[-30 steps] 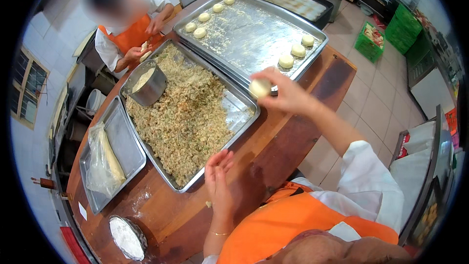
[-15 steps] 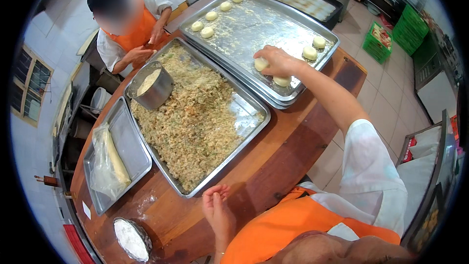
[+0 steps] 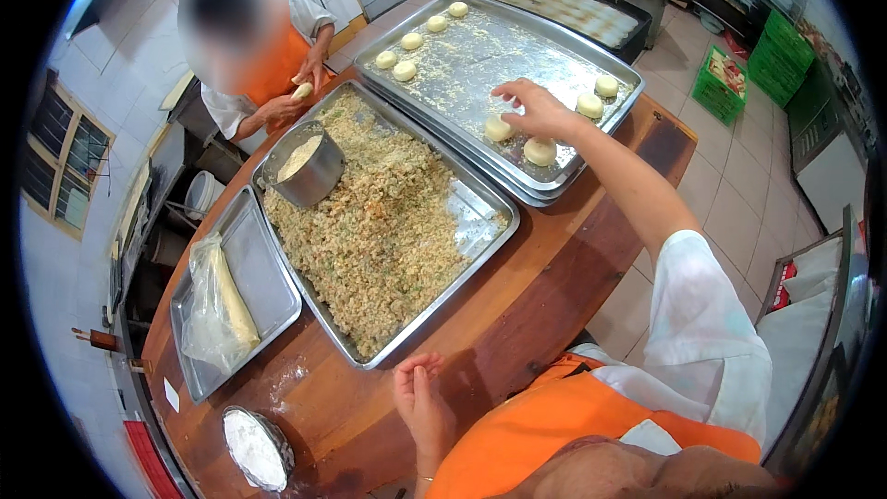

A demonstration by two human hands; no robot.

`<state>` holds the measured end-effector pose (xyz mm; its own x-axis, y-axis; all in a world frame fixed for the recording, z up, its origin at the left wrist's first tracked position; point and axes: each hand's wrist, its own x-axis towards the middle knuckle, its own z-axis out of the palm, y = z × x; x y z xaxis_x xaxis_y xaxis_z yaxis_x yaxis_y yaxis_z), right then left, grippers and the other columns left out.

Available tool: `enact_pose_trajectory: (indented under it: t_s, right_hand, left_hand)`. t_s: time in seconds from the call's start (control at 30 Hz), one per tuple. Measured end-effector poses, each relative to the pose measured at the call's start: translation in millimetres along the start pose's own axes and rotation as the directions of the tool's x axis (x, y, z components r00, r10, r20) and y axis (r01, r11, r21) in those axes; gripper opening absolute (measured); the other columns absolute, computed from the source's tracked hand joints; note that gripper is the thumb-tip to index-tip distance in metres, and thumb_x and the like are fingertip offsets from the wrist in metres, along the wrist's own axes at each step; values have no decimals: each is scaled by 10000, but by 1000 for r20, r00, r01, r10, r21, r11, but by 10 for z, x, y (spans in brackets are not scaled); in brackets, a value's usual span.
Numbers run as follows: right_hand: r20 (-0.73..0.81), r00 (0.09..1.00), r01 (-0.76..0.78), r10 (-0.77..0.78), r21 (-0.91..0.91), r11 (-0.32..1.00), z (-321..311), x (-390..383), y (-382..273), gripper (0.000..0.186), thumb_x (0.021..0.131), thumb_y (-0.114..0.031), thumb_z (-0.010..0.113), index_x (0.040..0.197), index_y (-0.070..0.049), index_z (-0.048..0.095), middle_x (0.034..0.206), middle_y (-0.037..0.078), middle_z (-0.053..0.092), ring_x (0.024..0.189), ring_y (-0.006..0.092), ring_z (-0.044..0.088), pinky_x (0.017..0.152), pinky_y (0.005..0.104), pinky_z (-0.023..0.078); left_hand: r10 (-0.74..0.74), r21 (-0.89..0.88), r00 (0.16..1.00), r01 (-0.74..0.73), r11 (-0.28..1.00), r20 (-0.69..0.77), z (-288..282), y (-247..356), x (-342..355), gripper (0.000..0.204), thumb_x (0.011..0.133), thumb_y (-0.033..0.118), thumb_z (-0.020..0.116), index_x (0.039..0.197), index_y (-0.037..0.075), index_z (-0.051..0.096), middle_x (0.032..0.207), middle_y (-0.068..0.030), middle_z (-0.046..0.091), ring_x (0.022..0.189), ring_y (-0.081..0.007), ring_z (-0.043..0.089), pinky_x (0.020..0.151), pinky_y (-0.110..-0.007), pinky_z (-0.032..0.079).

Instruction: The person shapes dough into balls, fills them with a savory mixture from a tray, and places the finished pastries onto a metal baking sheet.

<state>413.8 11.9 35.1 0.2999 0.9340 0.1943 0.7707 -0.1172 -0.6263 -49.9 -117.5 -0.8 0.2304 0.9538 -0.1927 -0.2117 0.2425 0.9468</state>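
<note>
Since the right grip point(image 3: 540, 114) opened, a dough ball point(image 3: 497, 129) sits apparently released.

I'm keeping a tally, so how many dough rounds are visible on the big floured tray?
9 dough rounds: five along the tray's left edge, two right of the right hand, two below it in the picture. Others may be hidden beneath that hand.

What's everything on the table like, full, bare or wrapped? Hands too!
Big tray, dusted, partly bare
Pale rounds, in two groups
Right hand, open above big tray
Left hand, fingers bent, nothing seen inside
Deep pan, heaped with crumbly mix, one corner bare
Metal pot, holding pale crumbs
Pale roll, partly wrapped in clear plastic
Small bowl, full of white powder
</note>
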Motion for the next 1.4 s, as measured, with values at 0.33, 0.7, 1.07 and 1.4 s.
enact_pose_trajectory:
  t_s: [0.33, 0.7, 1.07, 1.4]
  right_hand:
    - [-297, 902, 349, -314, 71, 934, 178, -258, -723, 419, 827, 85, 580, 1200, -98, 636, 1280, 127, 544, 1088, 281, 620, 958, 365, 506]
    - [375, 903, -427, -211, 840, -335, 1510, -720, -1929, 534, 1068, -435, 368, 1483, -100, 399, 1439, 126, 485, 1289, 298, 513, 1102, 473, 428]
    - [154, 972, -80, -177, 927, 367, 1822, -1307, -2152, 429, 1020, -299, 517, 1409, -117, 523, 1511, 172, 403, 1360, 317, 438, 1128, 485, 339]
    - [-182, 888, 417, -423, -71, 906, 1045, -2211, -1375, 494, 804, 103, 589, 1258, -87, 639, 1545, 190, 381, 1435, 383, 355, 1134, 458, 336]
  left_hand:
    - [115, 90, 993, -114, 989, -3, -80, -7, -113, 170, 1015, 97, 532, 1148, 10, 590, 1113, -92, 629, 1058, -200, 610, 967, -316, 473]
    - [858, 312, 139, -950, -26, 495, 844, 490, 1351, 401, 778, 98, 661, 1177, 77, 628, 1242, -173, 597, 1223, -365, 535, 1088, -509, 361]
    - [839, 603, 460, -769, 213, 290, 146, 184, 1362, 431, 890, 174, 642, 1298, 49, 575, 1271, -217, 593, 1231, -408, 521, 1083, -498, 366]
    - [667, 991, 734, 113, 69, -130, -2178, 1161, 1806, 464, 835, 126, 715, 1277, 77, 582, 1448, -261, 393, 1198, -426, 559, 976, -476, 505]
